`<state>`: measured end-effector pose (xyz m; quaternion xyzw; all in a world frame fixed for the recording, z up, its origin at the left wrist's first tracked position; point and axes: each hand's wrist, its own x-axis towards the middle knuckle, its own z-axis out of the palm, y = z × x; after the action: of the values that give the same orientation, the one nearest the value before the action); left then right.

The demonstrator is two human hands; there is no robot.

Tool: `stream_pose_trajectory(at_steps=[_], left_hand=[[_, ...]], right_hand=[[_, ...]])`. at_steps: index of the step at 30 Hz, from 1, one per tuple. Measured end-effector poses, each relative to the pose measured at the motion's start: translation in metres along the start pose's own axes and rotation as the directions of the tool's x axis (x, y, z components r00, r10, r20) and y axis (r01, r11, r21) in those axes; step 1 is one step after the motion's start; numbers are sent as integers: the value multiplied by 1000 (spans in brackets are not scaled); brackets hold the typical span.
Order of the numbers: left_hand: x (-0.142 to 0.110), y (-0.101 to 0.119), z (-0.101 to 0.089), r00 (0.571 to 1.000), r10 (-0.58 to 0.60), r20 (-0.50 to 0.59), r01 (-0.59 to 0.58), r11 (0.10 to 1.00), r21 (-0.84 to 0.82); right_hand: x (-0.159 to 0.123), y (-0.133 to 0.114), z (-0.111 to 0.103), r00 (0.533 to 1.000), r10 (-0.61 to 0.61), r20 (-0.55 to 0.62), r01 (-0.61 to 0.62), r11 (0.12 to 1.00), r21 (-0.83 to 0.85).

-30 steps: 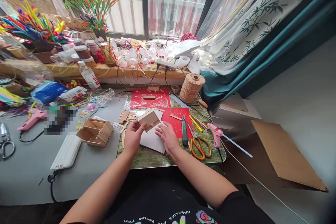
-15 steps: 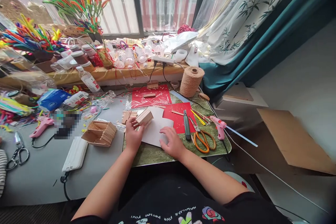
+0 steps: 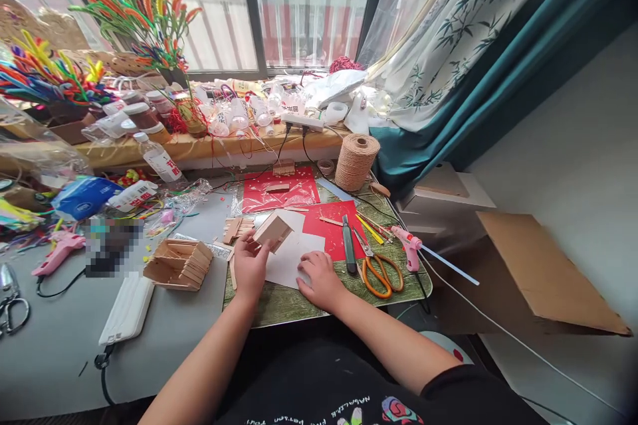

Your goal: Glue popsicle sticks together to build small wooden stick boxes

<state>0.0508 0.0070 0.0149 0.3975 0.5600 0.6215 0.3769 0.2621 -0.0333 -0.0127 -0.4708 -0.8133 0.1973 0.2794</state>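
Note:
My left hand (image 3: pixel 250 267) grips a small box of wooden craft sticks (image 3: pixel 273 232) by its side, tilted above a white sheet of paper (image 3: pixel 309 244). My right hand (image 3: pixel 319 281) lies on the paper's lower right edge, fingers bent loosely and apart, holding nothing. Behind my left hand several loose craft sticks (image 3: pixel 234 229) lie in a pile. A bigger craft-stick box with open compartments (image 3: pixel 179 264) stands to the left. Right of the paper, a dark green utility knife (image 3: pixel 349 246) and orange-handled scissors (image 3: pixel 381 272) lie on the mat.
A pink glue gun (image 3: pixel 411 249) with a long glue stick lies at the mat's right edge. Red sheets (image 3: pixel 279 192) and a twine spool (image 3: pixel 356 163) are farther back. A white power strip (image 3: pixel 127 309) is at left. Cords cross the table; bottles and craft supplies crowd the sill.
The small box has been turned in my left hand, so a broad flat face shows. My right hand has shifted slightly down on the paper. The view has moved a little.

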Motion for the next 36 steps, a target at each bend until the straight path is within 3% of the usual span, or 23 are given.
stream_pose_trajectory(at_steps=[3, 7, 10, 13, 16, 20, 23, 26, 29, 30, 31, 32, 33, 35, 36], left_hand=[[-6, 6, 1, 989, -147, -3, 144, 975, -172], [-17, 18, 1, 932, -328, 151, 360, 877, -318], [-22, 26, 1, 874, -405, 268, 481, 799, -362], [-26, 29, 2, 813, -460, 357, 577, 721, -385], [-31, 29, 6, 760, -487, 430, 643, 661, -388], [-44, 32, 20, 779, -481, 403, 621, 684, -383], [-53, 35, 29, 771, -412, 486, 576, 777, -255], [-53, 34, 21, 808, -393, 440, 513, 836, -195], [-47, 36, -15, 927, -265, 266, 311, 939, -149], [-44, 37, -33, 980, -76, 184, 77, 997, 4], [-41, 38, -52, 988, 116, 106, -133, 976, 175], [-37, 38, -72, 955, 296, 21, -286, 901, 324], [-33, 38, -92, 891, 449, -66, -375, 811, 449], [-23, 33, -127, 764, 622, -175, -409, 675, 614], [-17, 29, -142, 745, 640, -186, -387, 642, 662]], right_hand=[[1, 0, 0, 1000, 8, 1, -8, 1000, 23], [1, -1, -1, 999, 34, -2, -34, 997, 75], [0, -7, -8, 991, 71, -114, -46, 978, 204], [3, -19, -21, 954, 130, -269, -17, 923, 386], [15, -34, -38, 945, 133, -300, 38, 863, 503], [33, -47, -54, 953, 141, -270, 59, 783, 620], [38, -44, -55, 951, 205, -230, 27, 687, 726], [37, -31, -48, 922, 305, -240, -25, 663, 748], [31, -13, -42, 901, 372, -221, -63, 618, 784], [28, -8, -40, 898, 387, -208, -68, 591, 804], [25, -4, -39, 896, 399, -194, -71, 561, 824], [23, 0, -38, 893, 412, -181, -76, 534, 842], [20, 2, -36, 891, 423, -165, -83, 510, 856], [17, 5, -32, 885, 447, -126, -109, 465, 879], [16, 6, -29, 880, 461, -111, -120, 443, 888]])
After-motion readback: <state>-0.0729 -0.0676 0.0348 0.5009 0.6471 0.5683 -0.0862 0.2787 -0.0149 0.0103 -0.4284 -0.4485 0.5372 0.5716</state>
